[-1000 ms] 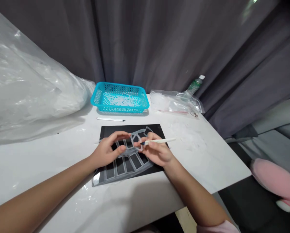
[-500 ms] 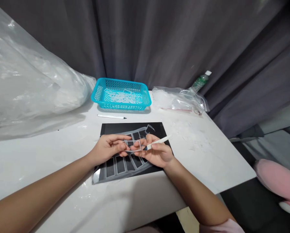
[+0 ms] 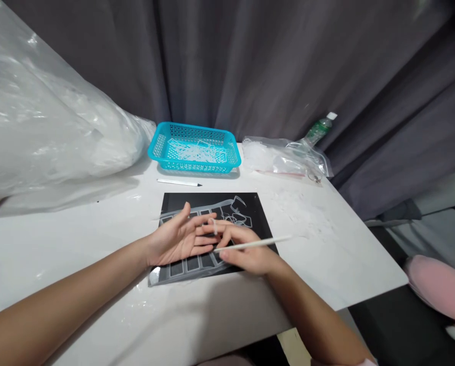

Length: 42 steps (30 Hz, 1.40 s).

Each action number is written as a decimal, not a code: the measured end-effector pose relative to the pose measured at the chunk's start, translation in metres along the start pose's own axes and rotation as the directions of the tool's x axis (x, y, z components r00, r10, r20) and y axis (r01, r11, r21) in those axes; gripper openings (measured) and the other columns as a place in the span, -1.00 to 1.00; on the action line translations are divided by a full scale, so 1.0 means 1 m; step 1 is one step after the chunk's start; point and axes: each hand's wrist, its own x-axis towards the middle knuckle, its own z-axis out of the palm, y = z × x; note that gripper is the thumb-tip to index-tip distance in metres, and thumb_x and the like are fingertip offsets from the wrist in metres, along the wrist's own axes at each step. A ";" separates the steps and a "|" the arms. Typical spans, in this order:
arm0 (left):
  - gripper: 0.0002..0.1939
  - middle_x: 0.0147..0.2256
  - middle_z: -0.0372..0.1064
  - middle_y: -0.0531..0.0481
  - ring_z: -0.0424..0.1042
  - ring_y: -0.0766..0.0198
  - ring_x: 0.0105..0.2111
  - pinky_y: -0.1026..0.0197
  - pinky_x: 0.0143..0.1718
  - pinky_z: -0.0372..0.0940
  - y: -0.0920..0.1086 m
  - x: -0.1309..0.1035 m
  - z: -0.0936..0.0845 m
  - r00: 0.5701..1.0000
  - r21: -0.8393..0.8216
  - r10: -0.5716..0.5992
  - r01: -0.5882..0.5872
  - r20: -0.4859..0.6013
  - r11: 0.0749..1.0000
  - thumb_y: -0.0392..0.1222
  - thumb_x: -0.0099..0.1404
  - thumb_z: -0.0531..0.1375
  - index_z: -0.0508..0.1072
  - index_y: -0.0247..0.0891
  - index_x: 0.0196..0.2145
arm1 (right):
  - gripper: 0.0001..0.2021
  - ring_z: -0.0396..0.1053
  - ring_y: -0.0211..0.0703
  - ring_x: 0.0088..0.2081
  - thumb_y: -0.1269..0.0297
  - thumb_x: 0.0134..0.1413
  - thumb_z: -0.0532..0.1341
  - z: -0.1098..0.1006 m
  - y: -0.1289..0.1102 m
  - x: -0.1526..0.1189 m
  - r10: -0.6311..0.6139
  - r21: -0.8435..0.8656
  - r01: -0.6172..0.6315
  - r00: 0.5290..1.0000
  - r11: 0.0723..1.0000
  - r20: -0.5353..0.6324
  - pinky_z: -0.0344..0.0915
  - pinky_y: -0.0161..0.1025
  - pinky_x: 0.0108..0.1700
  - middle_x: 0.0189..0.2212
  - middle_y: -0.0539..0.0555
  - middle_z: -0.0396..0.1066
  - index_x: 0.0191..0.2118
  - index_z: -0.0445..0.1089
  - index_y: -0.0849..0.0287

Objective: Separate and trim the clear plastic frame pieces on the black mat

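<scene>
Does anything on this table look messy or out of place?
Yes, two things. Pale scraps lie scattered on the white table, right of the black mat, while other pale pieces sit gathered in the blue basket. Thin strips also look tangled near the mat's far right corner, unlike the orderly clear frames.

Bag (image 3: 65, 122) @ 10 o'clock: glossy, wrinkled plas. Basket (image 3: 196, 164), 11: smooth plas. Curtain (image 3: 231, 61), 12: matt cloth. Sheet (image 3: 185, 276), 7: shiny plas.

Place: handwork area; home or workshop, cannot tell
Backdrop: grey curtain (image 3: 231, 61)
Worktop: white table (image 3: 345, 269), black board (image 3: 260, 216)
Containers: blue basket (image 3: 199, 167), large plastic bag (image 3: 59, 127)
</scene>
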 end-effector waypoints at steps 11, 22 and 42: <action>-0.17 -0.03 0.35 -0.30 0.36 0.01 -0.02 -0.06 0.04 0.12 0.002 -0.004 -0.006 0.981 -0.254 -0.004 0.054 0.191 0.966 0.37 0.29 -0.16 0.06 -0.34 0.26 | -0.93 0.25 -0.06 0.10 0.31 0.14 0.13 0.019 -0.011 0.002 -0.361 -0.429 0.375 0.925 0.822 0.117 0.19 0.02 0.14 -0.08 0.23 0.38 -0.33 0.30 0.17; -0.16 -0.10 0.40 -0.26 0.41 0.13 -0.22 0.08 -0.07 0.13 0.001 -0.005 -0.006 0.950 -0.276 0.043 0.045 0.308 0.960 0.36 0.29 -0.15 0.06 -0.37 0.26 | -0.93 0.26 -0.06 0.06 0.38 0.07 0.20 0.019 -0.007 0.000 -0.422 -0.470 0.397 0.905 0.789 0.056 0.21 0.01 0.10 -0.08 0.17 0.38 -0.27 0.35 0.16; -0.24 0.31 -0.12 0.06 -0.23 0.09 0.30 0.03 0.22 -0.17 -0.014 -0.004 -0.001 0.956 0.069 0.221 -0.238 0.193 0.969 0.43 0.25 -0.19 0.13 -0.02 0.25 | -0.92 0.49 -0.13 -0.22 0.33 0.10 0.19 0.028 0.002 -0.001 0.024 -0.143 -0.079 0.936 0.987 -0.350 0.42 -0.22 -0.20 -0.21 0.10 0.52 -0.26 0.39 0.12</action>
